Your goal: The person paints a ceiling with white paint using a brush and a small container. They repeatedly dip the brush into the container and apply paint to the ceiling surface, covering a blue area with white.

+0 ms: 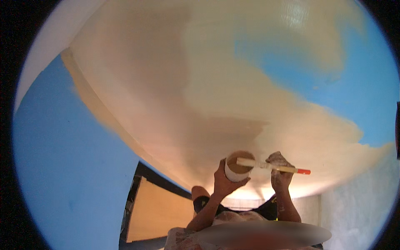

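Left hand (225,182) wrapped around a round white cup (233,176), right hand (282,176) clasps a red-tipped, pale-handled brush (262,165) over its mouth.

Blue wall: a blue wall (62,154) filled the left side, bowed toward the rim.
Upper left: a pale band (50,50) met the top of that wall.
Tan panel: a flat tan panel (160,212) stood at lower left, a dark gap (146,171) running along its upper edge.
Grey-blue wall: a mottled grey-blue wall (362,183) rose at lower right.
Right rim: a dark object (398,131) showed, cut off, its kind unclear.
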{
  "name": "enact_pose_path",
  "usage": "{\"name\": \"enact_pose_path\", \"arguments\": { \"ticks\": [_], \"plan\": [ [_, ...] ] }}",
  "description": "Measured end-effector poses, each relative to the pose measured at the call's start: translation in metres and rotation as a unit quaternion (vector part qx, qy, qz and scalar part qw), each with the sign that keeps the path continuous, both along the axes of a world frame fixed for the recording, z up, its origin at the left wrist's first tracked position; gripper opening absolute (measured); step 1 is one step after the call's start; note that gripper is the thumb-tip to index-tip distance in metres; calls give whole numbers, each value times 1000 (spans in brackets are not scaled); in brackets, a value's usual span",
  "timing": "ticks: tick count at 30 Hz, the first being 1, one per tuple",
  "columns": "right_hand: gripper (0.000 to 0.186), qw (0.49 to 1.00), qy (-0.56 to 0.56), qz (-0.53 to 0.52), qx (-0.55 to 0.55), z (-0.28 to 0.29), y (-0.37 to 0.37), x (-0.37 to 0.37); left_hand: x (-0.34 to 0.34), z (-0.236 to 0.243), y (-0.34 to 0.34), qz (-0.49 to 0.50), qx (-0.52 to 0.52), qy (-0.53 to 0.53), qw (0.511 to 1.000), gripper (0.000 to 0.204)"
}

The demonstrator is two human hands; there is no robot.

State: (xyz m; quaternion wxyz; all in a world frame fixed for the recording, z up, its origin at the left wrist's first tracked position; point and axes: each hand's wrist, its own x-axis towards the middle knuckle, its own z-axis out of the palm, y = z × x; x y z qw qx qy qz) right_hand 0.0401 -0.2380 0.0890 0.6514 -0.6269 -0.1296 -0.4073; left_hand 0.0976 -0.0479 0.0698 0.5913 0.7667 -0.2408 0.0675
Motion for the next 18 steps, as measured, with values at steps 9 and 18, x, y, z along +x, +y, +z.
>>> {"name": "enact_pose_path", "arguments": {
  "ticks": [9,18],
  "plan": [
    [37,995,43,92,7,5,-10,-10,7,9,-13,17,-30,-22,999,84],
    [33,988,94,120,25,-1,-19,-9,3,5,-15,28,-11,-25,999,87]
  ]
}}
